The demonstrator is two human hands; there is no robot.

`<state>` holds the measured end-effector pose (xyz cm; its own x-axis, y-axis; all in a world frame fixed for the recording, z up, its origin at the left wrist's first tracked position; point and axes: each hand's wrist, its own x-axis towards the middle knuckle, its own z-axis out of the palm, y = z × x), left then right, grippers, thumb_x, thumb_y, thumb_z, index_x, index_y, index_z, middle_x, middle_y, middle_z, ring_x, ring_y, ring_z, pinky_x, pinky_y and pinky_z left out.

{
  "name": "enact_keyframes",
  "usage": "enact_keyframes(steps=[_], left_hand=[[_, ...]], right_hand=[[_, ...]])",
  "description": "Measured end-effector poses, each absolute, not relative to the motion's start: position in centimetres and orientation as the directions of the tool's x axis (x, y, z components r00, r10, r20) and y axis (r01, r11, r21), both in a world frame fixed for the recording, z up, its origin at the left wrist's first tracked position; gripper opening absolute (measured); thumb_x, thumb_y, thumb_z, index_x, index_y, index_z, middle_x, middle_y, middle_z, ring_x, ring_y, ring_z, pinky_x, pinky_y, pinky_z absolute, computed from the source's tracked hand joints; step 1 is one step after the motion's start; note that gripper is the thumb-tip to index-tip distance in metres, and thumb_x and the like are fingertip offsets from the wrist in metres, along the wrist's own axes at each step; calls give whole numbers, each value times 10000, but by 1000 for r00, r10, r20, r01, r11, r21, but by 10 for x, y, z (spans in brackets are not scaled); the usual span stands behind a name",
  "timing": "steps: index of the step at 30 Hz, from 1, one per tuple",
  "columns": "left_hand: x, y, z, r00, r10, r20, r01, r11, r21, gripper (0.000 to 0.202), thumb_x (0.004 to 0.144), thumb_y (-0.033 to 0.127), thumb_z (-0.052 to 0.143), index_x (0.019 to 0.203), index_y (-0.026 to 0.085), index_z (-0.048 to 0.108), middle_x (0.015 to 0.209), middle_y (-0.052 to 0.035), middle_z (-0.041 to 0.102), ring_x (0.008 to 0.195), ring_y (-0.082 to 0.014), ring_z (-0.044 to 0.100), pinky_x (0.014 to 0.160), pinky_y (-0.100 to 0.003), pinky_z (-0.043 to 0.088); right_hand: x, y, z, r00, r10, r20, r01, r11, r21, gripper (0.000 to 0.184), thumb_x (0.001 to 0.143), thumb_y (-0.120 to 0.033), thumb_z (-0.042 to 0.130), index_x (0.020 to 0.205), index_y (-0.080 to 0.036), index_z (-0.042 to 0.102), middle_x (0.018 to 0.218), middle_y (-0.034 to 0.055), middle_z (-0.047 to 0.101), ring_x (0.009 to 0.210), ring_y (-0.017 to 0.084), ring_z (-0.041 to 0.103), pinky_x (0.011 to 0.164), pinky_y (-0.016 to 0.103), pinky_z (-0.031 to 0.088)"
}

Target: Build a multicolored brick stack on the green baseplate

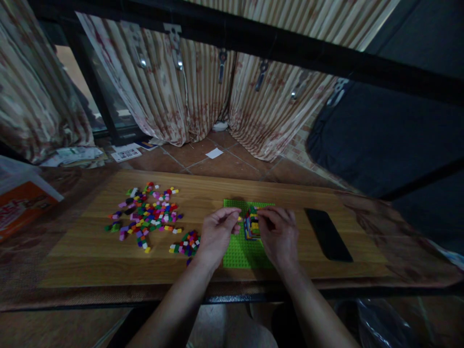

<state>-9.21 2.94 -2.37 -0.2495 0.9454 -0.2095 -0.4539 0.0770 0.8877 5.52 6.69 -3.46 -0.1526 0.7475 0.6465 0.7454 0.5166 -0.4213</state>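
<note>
A green studded baseplate [235, 256] lies on the wooden board in front of me. On it stands a small block structure [251, 225] of stacked toy bricks in blue, yellow, red and green. My left hand [216, 234] is over the baseplate's left part, thumb and forefinger pinched together with a small yellow brick [239, 219] showing at the fingertips. My right hand [281, 236] is at the structure's right side, its fingers closed against the upper part. Whatever the right fingertips pinch is hidden.
A wide pile of loose coloured bricks [155, 212] is spread at the left, with a smaller heap [186, 244] beside my left wrist. A black phone-like slab [328, 235] lies at the right. An orange and white package [27, 203] stands at the far left.
</note>
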Motion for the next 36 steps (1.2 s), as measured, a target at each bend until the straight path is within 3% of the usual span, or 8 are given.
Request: enact_keyframes(steps=[10,18,24,33,36], left_hand=[[-93,29,-23,-257,945,-205,-455,69,888,182,700,279,720,805,131,731,627,3,633,515,-72,533,539,-213,437],[-93,29,-23,-254,945,-207,-464,69,883,206,686,305,742,800,133,733,636,-3,636,511,-70,535,531,-211,437],[-93,28,-23,-254,945,-207,-465,68,883,207,689,302,739,805,131,732,625,-1,634,507,-68,531,525,-205,432],[-92,30,-23,-254,942,-218,-463,79,883,195,683,294,741,793,133,733,633,-4,642,509,-72,536,532,-213,440],[-92,30,-25,-260,942,-211,-460,71,885,203,683,300,740,802,135,735,635,-5,644,511,-75,538,529,-213,440]], right_hand=[[54,66,-40,-155,732,663,724,541,-428,141,849,-185,587,866,-230,720,844,32,719,806,199,556,767,359,433],[56,69,-41,-134,766,628,667,539,-515,147,857,-204,570,914,-231,703,841,34,705,830,202,571,761,359,449],[59,70,-37,-128,767,628,695,521,-496,133,867,-232,575,893,-219,705,799,41,691,794,202,555,715,337,444],[60,72,-44,-58,789,612,654,493,-574,158,837,-259,586,911,-237,724,753,32,685,750,193,564,711,348,455],[59,76,-48,23,815,579,595,454,-663,173,802,-259,606,929,-224,717,817,41,693,769,192,588,741,365,469]])
